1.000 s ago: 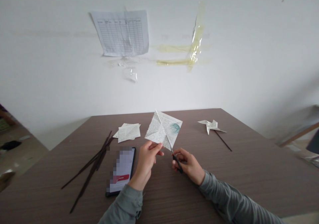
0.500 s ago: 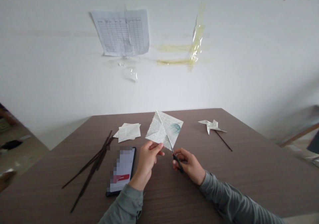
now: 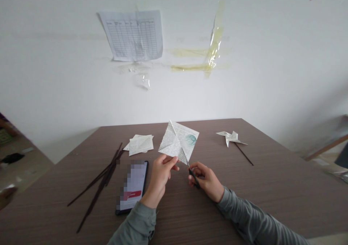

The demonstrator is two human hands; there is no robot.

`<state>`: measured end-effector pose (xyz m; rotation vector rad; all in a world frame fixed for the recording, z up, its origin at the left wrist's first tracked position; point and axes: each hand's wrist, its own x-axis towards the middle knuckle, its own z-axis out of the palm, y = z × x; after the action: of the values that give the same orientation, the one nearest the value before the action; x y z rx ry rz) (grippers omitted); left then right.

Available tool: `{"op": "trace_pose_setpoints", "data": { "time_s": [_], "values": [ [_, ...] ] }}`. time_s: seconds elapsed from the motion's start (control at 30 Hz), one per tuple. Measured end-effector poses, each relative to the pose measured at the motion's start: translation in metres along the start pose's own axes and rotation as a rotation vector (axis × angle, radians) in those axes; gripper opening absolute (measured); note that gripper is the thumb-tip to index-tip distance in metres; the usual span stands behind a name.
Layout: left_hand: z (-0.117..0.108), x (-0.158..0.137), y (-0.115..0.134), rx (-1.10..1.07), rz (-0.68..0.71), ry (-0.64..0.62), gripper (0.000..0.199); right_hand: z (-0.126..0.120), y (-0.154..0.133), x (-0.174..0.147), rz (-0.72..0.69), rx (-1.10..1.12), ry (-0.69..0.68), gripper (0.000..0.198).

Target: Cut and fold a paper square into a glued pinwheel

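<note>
My left hand [image 3: 163, 174] pinches the lower edge of a square sheet of printed paper [image 3: 178, 138], held up above the table. Creases run across the sheet, and a teal round picture is printed on its right part. In my right hand [image 3: 205, 179] is a pair of small scissors [image 3: 193, 176] with dark handles. Their blades lie at the sheet's lower corner, along the diagonal crease. To the right lies a paper pinwheel [image 3: 231, 138] on a dark stick [image 3: 244, 155]. More paper squares [image 3: 141, 144] lie to the left, partly overlapping.
A phone [image 3: 133, 187] with a lit, partly blurred screen lies left of my left hand. Several thin dark sticks [image 3: 100, 183] cross each other farther left. Behind the brown table [image 3: 272, 187] rises a white wall with a taped printed sheet [image 3: 133, 36] and yellowed tape [image 3: 213, 52].
The held paper has shifted very slightly to the left. Both hands stay almost where they were, with the scissors still at the paper's lower corner.
</note>
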<state>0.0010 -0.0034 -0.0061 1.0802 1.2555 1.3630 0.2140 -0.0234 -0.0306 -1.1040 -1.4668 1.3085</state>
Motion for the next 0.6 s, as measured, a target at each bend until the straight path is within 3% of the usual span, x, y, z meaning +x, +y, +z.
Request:
{"op": "trace_pose_setpoints", "data": {
  "time_s": [0.6],
  "values": [
    [0.0006, 0.0003, -0.0004, 0.005, -0.036, -0.036, 0.035, 0.0017, -0.0079, -0.002, -0.006, -0.026, -0.005, 0.065]
  ]
}}
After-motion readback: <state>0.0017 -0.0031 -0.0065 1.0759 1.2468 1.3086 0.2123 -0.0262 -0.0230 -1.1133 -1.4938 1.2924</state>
